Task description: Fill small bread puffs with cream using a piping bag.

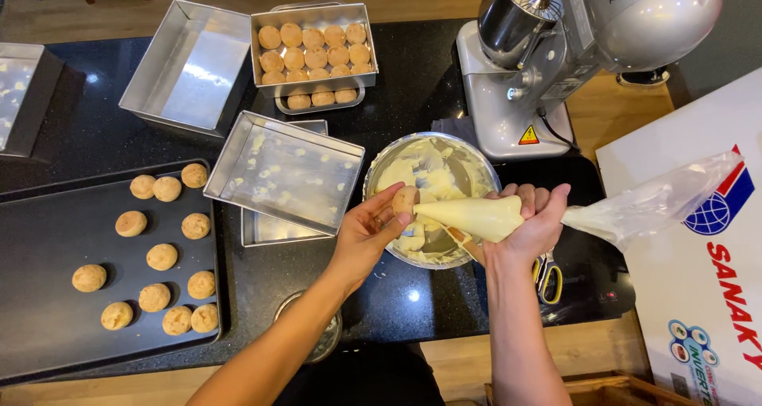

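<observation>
Over a black countertop, a person's left hand pinches a small round cream puff between thumb and fingertips, holding it above the near rim of a steel mixing bowl partly filled with pale cream. The right hand, fingers curled tight together, squeezes a cream-filled piping bag whose tip meets the puff; the bag's loose clear tail trails toward 3 o'clock.

At 9 o'clock from the hands, a dark baking tray carries a dozen loose puffs. At 11 o'clock, a smeared rectangular metal pan rests tilted on another; beyond it at 12 o'clock, a metal tin is packed with rows of puffs, beside an empty square tin. A silver stand mixer stands at 1 o'clock. Yellow-handled scissors lie just beside the right wrist, and a white carton fills the 3 o'clock edge.
</observation>
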